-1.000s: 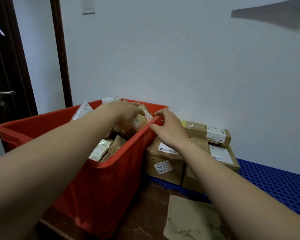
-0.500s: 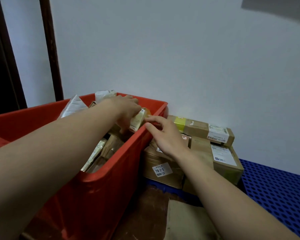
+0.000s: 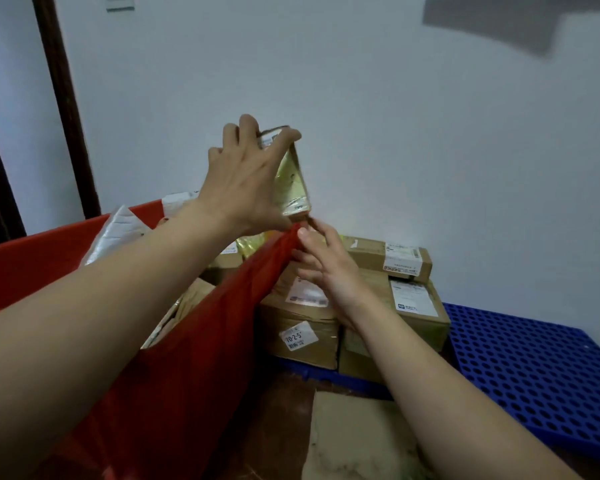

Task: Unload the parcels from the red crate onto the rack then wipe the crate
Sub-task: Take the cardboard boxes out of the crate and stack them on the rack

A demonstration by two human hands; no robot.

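A small parcel [image 3: 291,181], flat and wrapped in glossy yellowish film with a white label, is pinched at its top edge by the fingers [image 3: 248,128] of the left hand [image 3: 246,178]. It is held clear above the red crate [image 3: 187,375], probably for carrying across to the blue rack [image 3: 534,358]. The right hand [image 3: 321,261] is set at the crate's corner rim, apparently to steady it; whether its loosely bent fingers grip the rim cannot be told. Taped, labelled cardboard boxes [image 3: 305,327] are stacked on the perforated plastic rack just beside the crate, in which more paper-wrapped parcels [image 3: 191,299] lie.
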